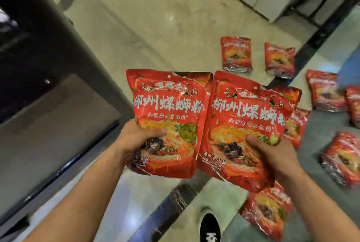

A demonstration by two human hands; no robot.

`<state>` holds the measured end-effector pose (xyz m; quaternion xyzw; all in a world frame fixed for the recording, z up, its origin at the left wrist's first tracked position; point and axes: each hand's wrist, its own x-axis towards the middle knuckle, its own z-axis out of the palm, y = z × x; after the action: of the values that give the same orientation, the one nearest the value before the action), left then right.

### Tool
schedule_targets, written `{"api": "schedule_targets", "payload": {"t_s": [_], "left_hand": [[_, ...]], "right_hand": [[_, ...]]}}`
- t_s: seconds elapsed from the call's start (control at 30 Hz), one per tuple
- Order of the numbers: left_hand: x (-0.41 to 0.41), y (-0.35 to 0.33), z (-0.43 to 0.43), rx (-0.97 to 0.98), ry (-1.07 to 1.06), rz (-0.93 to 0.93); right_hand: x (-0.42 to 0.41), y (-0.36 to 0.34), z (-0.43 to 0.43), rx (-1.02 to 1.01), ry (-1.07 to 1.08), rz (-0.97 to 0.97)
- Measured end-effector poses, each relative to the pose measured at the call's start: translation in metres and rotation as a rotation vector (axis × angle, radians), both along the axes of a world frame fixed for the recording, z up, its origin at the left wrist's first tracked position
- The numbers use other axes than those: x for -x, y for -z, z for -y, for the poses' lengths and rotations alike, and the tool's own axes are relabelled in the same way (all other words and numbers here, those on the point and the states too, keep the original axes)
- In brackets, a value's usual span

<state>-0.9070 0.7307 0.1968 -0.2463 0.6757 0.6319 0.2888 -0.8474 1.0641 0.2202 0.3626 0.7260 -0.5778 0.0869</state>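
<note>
Left hand (140, 140): thumb clamps left packet (169, 109).
Right hand (272, 156): grips right packet (247, 117).
Risk: slick foil, low grips; packets could slip to floor (155, 27).

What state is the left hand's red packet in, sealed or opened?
Sealed, it seems: the red packet in the left hand shows an unbroken top edge.

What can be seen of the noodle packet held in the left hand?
The noodle packet is a glossy red plastic pouch with white Chinese lettering, a noodle picture, a round green badge and a hang hole near its top. Seemingly sealed, it is held upright, facing the camera. The left hand grips its lower left side, thumb across the front. Its right edge meets the second held packet; another red packet peeks out behind.
</note>
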Motion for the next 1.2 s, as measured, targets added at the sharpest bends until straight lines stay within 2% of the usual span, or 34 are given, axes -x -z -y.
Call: {"api": "schedule_targets", "payload": {"t_s": [0.17,0.3,0.43,0.6,0.87,1.2], "left_hand": [[0.018,-0.221,0.018,0.017,-0.068,-0.190],[-0.006,-0.380,0.042,0.026,-0.099,-0.332],[-0.048,-0.513,0.077,0.054,-0.146,-0.455],[-0.109,-0.644,0.142,0.046,-0.205,-0.580],[-0.207,-0.744,0.254,0.147,-0.385,-0.694],[-0.345,-0.770,0.329,0.284,-0.756,-0.764]], "right_hand": [[0.024,-0.224,0.010,0.005,-0.048,-0.192],[0.011,-0.380,0.029,0.054,-0.114,-0.316],[-0.023,-0.502,0.057,0.057,-0.151,-0.435],[-0.066,-0.612,0.111,0.105,-0.149,-0.621],[-0.083,-0.697,0.221,0.246,-0.369,-0.722],[-0.082,-0.721,0.358,0.441,-0.817,-0.756]]}}
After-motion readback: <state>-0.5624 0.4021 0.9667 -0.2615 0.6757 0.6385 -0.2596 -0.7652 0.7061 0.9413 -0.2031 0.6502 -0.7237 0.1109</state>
